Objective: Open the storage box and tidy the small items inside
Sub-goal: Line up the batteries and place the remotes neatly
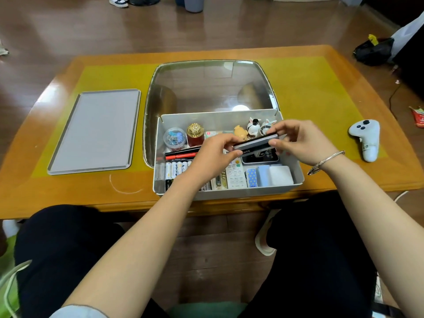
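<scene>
a: two hands over the open storage box [296,175], both on the same thing. the left hand [213,157] pinches the near end of a flat black case [255,143] with a silver edge, and the right hand [298,141] grips its far end with curled fingers. the case is tilted, held just above the box's right half.

b: where's the box sitting?

a: near edge of the wooden table [57,196], on a yellow mat [309,88]. its grey lid [96,131] lies flat on the mat, off to the left, well apart from the box.

b: what's inside?

a: back row has a round tub of clips [174,137], a red bottle with a gold cap [195,135] just beside it, then small figurines [253,126]. pens [181,153] lie across the left side, with a row of batteries [176,167] in front of them. front right: a white remote [235,176], a dotted blue item [251,177], a white pad [281,175].

b: anything else on the table?

a: a white controller [367,138] on the right, and a clear domed cover [211,86] behind the box. silver bracelet [325,162] on the right wrist.
</scene>
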The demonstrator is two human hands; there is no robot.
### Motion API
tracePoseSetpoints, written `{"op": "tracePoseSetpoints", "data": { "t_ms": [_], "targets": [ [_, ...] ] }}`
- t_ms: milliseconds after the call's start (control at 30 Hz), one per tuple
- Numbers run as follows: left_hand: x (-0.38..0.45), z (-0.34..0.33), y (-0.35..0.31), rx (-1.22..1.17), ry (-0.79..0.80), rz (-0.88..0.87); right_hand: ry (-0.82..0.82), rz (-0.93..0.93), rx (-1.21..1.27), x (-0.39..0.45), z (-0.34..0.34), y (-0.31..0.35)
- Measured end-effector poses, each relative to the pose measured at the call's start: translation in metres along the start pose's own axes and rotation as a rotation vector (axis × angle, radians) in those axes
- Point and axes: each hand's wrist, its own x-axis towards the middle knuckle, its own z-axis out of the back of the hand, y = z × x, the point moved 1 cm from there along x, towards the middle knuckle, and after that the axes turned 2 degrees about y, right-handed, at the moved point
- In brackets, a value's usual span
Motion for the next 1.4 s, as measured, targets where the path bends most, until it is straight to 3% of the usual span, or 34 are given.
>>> {"op": "tracePoseSetpoints", "data": {
  "t_ms": [67, 267, 500, 633, 767, 1000, 1233, 1400],
  "targets": [
    [0.002, -0.004, -0.002, 0.046, -0.012, -0.062, 0.007, -0.02, -0.034, -0.004, 0.004, -0.006],
    [0.001, -0.02, -0.004, 0.164, -0.029, -0.156, 0.018, -0.005, -0.443, -0.005, 0.004, -0.019],
    [0.0, -0.037, -0.002, 0.183, -0.021, -0.042, 0.021, 0.029, -0.704, 0.004, -0.004, -0.035],
    [-0.007, -0.04, 0.001, 0.296, -0.017, 0.021, 0.02, 0.023, -0.773, 0.006, -0.004, -0.04],
    [-0.013, -0.044, -0.001, 0.515, 0.09, 0.032, 0.049, 0.005, -0.864, 0.01, -0.009, -0.039],
    [-0.017, -0.054, -0.001, 0.618, 0.298, 0.02, 0.23, -0.091, -0.98, 0.009, -0.012, -0.036],
    [-0.016, -0.055, -0.001, 0.655, 0.336, 0.054, 0.26, -0.102, -1.2, 0.005, -0.024, -0.033],
    [-0.014, -0.055, -0.002, 0.646, 0.363, 0.05, 0.239, -0.12, -1.129, 0.006, -0.022, -0.024]
  ]
}}
